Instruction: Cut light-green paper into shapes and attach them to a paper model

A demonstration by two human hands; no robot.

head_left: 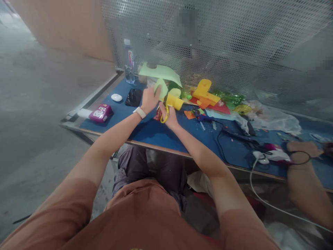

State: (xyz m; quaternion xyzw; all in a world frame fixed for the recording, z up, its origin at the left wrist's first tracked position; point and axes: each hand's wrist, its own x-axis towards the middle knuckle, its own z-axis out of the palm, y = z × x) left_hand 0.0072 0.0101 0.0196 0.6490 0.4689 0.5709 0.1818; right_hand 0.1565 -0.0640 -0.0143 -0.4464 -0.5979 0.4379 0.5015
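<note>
My left hand (150,99), with a white band on its wrist, pinches a piece of light green paper (161,89) over the blue table. Close beside it, my right hand (170,118) is closed around scissors (164,120) with yellow handle loops; their blades are mostly hidden. A yellow tube-shaped piece (175,101) shows just above the right hand; whether it touches the hand I cannot tell. Behind both hands lies a larger light green sheet (161,73) with a curved cut in its edge. Something reddish at the right fingers is too blurred to name.
A water bottle (129,62), a white oval case (116,97), a black object (134,97) and a purple packet (101,113) stand left. Yellow cut shapes (205,93), a blue glue gun (205,118) with a cord and a plastic bag (275,118) lie right. Another person's hand (304,149) is far right.
</note>
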